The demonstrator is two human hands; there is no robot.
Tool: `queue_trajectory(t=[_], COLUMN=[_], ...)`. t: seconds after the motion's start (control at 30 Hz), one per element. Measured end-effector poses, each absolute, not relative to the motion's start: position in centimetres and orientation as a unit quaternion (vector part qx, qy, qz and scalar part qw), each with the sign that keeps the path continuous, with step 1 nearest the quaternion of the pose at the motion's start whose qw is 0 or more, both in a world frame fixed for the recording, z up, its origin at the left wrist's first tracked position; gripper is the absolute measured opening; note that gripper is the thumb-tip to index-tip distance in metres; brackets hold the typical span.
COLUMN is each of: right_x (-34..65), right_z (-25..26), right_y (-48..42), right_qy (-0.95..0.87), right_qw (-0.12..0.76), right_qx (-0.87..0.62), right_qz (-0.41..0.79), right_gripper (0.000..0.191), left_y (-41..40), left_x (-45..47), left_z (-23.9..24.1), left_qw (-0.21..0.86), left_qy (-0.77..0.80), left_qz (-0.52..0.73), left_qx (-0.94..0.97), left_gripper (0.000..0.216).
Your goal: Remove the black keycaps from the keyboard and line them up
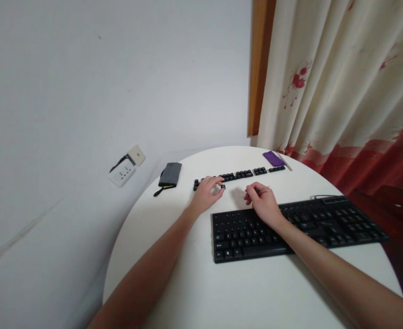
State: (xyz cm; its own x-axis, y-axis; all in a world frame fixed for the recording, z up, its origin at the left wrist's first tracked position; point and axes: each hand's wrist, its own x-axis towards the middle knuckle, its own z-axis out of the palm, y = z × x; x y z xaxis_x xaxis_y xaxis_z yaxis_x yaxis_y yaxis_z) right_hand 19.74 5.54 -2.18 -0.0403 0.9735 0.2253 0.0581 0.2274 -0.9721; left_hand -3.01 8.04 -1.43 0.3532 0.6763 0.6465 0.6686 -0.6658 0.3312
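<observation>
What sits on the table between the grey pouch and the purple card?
In the head view, a row of loose black keycaps stretches between the grey fabric pouch and the flat purple card, with the left hand at its near end.

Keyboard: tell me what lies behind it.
Behind the keyboard, a row of loose keycaps and a purple card. The left hand covers some keycaps.

Round white table [242,292], black keyboard [325,226] near its front right, row of loose black keycaps [242,174] behind it, grey pouch [169,174] at the left rim, purple card [273,158] at the far edge
</observation>
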Motion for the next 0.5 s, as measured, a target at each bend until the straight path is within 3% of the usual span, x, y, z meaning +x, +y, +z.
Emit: queue_trajectory(t=[0.23,0.5], right_x=[19.7,19.8], right_z=[-2.3,-2.0], right_y=[5.4,5.3], right_qy=[-0.578,-0.583], right_qw=[0.528,0.523], right_qx=[-0.444,-0.447], right_qz=[0.435,0.432], right_gripper=[0.033,0.034], left_y=[8.9,8.8], left_x=[-4.2,-4.4], left_z=[-2.0,-2.1], left_qw=[-0.052,-0.079], left_qy=[0.501,0.521], left_qz=[0.269,0.277], left_qx=[0.821,0.804], left_gripper=[0.010,0.007])
